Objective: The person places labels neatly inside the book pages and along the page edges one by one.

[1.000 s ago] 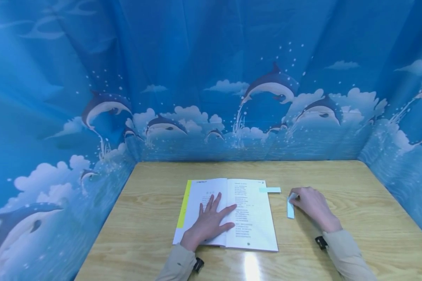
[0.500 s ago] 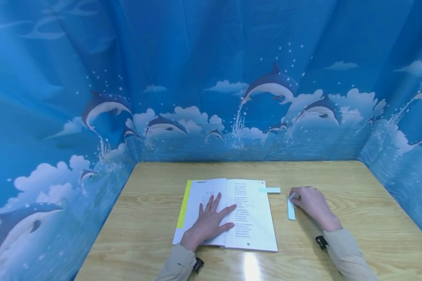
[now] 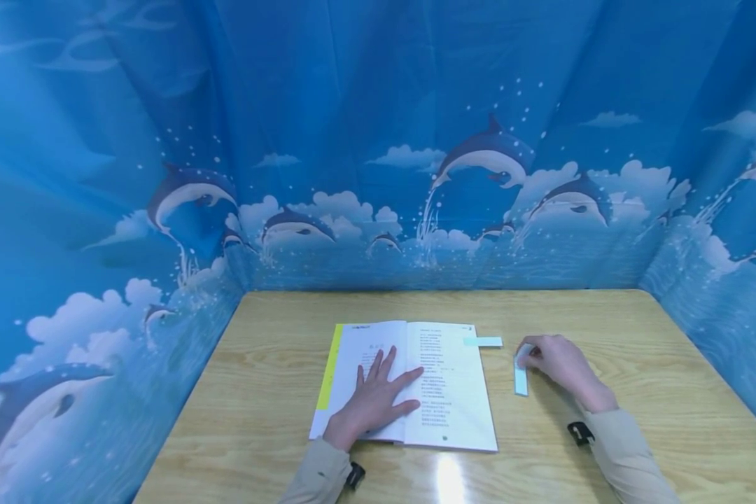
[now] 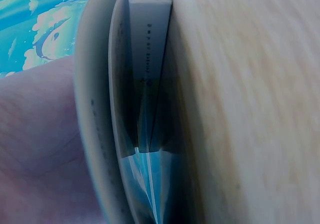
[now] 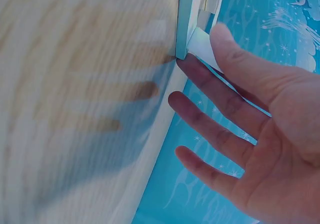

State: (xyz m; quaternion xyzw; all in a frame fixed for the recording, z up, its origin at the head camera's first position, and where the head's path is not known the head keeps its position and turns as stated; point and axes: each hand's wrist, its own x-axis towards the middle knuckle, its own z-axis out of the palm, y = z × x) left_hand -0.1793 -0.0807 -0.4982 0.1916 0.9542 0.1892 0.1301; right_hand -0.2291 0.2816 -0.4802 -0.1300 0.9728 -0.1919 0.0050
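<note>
My left hand (image 3: pixel 368 406) lies with spread fingers across an open book (image 3: pixel 450 413), mostly on its left page and over the gutter. In the left wrist view the ends of the book's pages (image 4: pixel 120 83) show beside the palm. To the right of the book, my right hand (image 3: pixel 561 360) pinches the far end of a light blue sticky note on a narrow pad (image 3: pixel 521 383). The right wrist view shows that sticky note (image 5: pixel 202 48) bent away from the pad at the thumb, with the other fingers extended. Another light blue sticky note (image 3: pixel 490 341) sticks out past the right page's edge.
The wooden table (image 3: pixel 258 364) carries the book and the pad. A blue curtain (image 3: pixel 378 140) printed with dolphins stands behind the table and along both sides. A yellow strip (image 3: pixel 330 371) shows at the book's left edge. Each wrist wears a black device (image 3: pixel 581 432).
My right wrist has shifted very slightly to the right, while its fingers stay at the pad's far end. The left hand and the book have not visibly moved.
</note>
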